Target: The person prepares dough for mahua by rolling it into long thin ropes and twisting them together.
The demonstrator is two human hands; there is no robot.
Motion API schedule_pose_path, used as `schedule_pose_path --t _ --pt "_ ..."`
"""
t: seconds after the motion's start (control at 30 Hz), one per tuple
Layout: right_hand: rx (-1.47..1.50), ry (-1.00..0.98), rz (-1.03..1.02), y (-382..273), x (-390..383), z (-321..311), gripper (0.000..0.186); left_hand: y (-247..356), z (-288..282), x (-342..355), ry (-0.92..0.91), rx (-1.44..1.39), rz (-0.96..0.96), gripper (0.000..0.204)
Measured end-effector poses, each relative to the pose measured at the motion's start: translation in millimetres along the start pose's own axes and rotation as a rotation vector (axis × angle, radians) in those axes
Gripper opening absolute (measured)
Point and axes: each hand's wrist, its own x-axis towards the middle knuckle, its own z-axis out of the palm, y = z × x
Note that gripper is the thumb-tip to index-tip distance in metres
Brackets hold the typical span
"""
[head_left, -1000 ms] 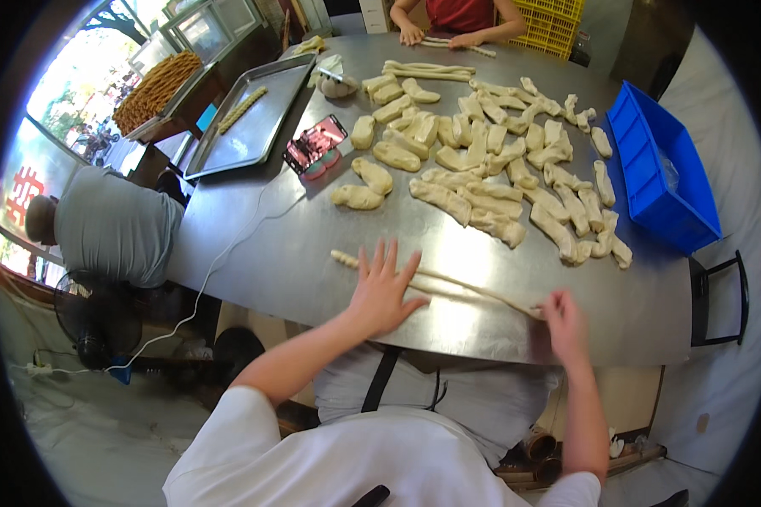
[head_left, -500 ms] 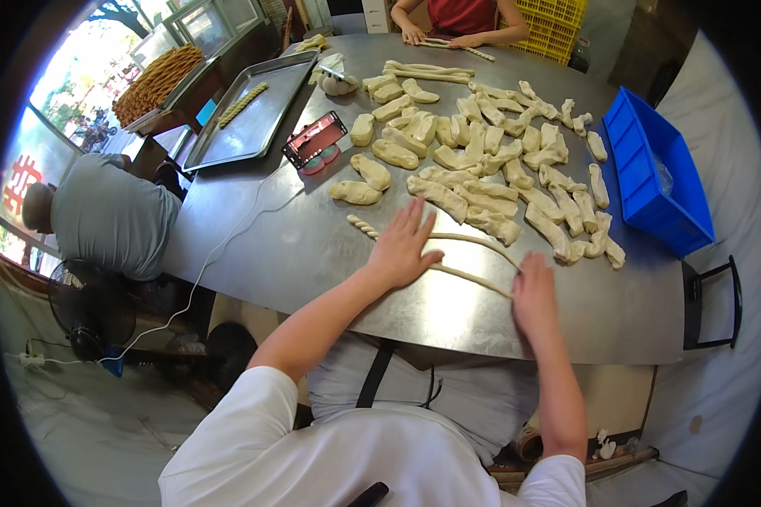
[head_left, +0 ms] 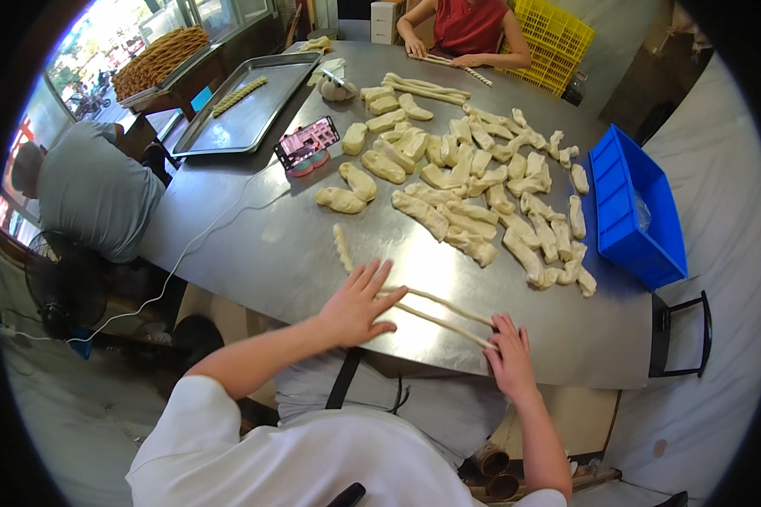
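A long dough rope (head_left: 448, 322), doubled into two strands, lies on the steel table close to its front edge. My left hand (head_left: 362, 306) rests flat across its left part, fingers spread and palm down. Past that hand, a short twisted end of the rope (head_left: 342, 245) points toward the far side. My right hand (head_left: 509, 355) lies on the right ends of both strands, fingers extended and slightly apart; what is beneath its palm is hidden. Farther back are several thick, pale dough pieces (head_left: 461, 221), apart from both hands.
A phone on a stand (head_left: 307, 144) trails a white cable leftward. Behind it is a metal tray (head_left: 271, 97) with one dough twist. A blue crate (head_left: 621, 198) stands at right. Across the steel table (head_left: 254, 253), a person in red (head_left: 473, 29) handles dough strands. Another person (head_left: 101, 186) is at left.
Both hands and the rope have come closer to the table's front edge. The twisted end has swung to point more away from me. The whole view has shifted somewhat.
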Motion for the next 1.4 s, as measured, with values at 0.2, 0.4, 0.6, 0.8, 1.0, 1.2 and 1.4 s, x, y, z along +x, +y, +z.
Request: schedule_pose_path --t 0.2,0.4,0.6,0.8,1.0,1.2,1.4 --pt "0.164 0.092 0.475 -26.2 92.4 8.6 0.022 -27.2 17.0 83.0 0.344 -0.140 -0.260 0.090" --pt "0.033 -0.161 0.104 -1.7 -9.5 -3.8 0.036 28.0 -13.0 0.4 -0.042 0.017 -0.093 0.085" --pt "-0.066 0.114 0.205 -26.7 88.6 28.7 0.022 -14.1 20.8 66.0 0.177 -0.183 -0.167 0.082" --pt "0.464 0.004 0.526 -10.0 16.7 -6.6 0.020 44.6 -3.5 15.5 0.047 -0.038 -0.158 0.086" --pt "0.056 0.038 0.122 -45.0 68.3 31.7 0.035 -12.6 7.5 72.0 0.013 -0.181 -0.006 0.089" --pt "0.305 -0.090 0.559 -25.9 32.3 -2.9 0.017 44.0 -6.4 35.4 -0.013 0.004 -0.211 0.092" --pt "-0.007 -0.013 0.033 -24.3 28.5 21.8 0.046 6.4 11.2 55.8 0.009 -0.177 0.152 0.089"
